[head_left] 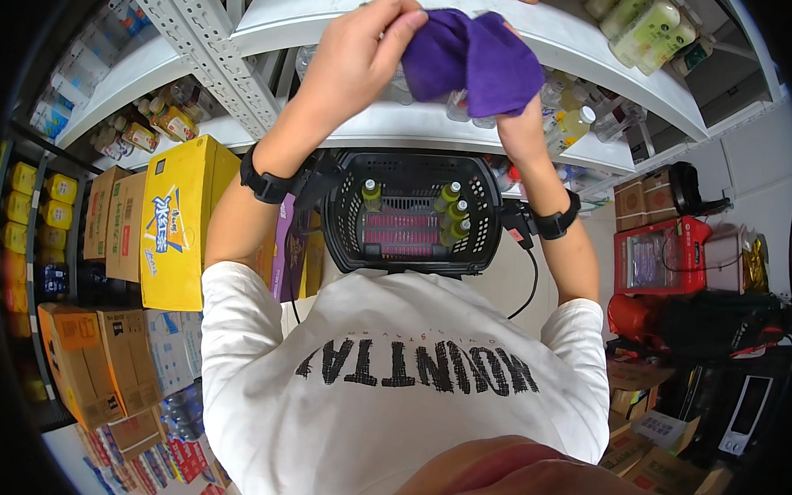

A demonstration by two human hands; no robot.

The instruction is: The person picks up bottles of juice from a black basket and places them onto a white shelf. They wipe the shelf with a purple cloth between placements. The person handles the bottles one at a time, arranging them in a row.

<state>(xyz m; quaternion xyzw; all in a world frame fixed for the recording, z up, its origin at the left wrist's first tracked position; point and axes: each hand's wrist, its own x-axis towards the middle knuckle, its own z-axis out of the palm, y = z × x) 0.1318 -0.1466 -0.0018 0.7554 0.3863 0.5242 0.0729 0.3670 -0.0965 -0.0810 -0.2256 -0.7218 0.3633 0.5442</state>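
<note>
Before the white shelf (290,21), purple cloth (481,63) is pinched at left by the left hand (363,54); the right hand's (524,134) grip, cloth-covered, cannot be told.

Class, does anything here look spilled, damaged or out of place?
Nothing plainly stands out: four bottles appear upright in the black basket, no spill shows, and the left hand grips the purple cloth.
</note>
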